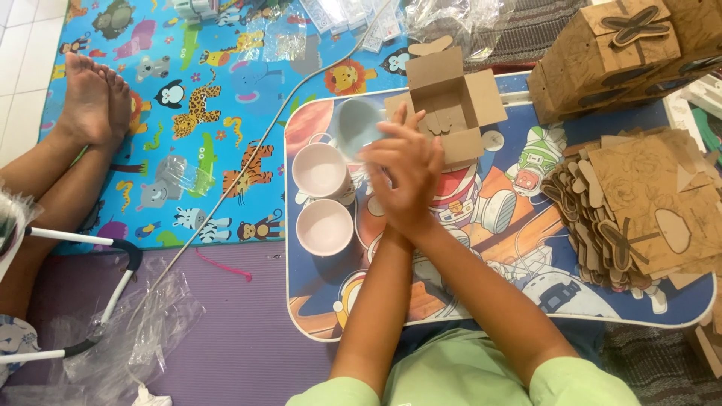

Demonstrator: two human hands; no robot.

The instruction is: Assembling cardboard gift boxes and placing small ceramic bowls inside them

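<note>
On the small lap table with its space-cartoon top, both hands meet just in front of the open brown cardboard box. The left hand and right hand overlap, fingers spread and pointing toward the box; they seem to close around a grey-blue cup tilted on its side, its mouth facing the camera, but the grip itself is hidden, so I cannot tell how firmly it is held.

Left of the box, two pale pink cups stand upright, one touching the other, close under the left wrist. Right of the box lies a heap of flat cardboard blanks, and beyond it a stack of folded boxes.

The risks, as I judge them: the tilted cup could slip from an unseen, loose hold and knock against the pink cups; the left forearm could nudge those cups off the table's near edge; and the box's flaps, standing half open, could fold inward and block the opening if pushed.
</note>
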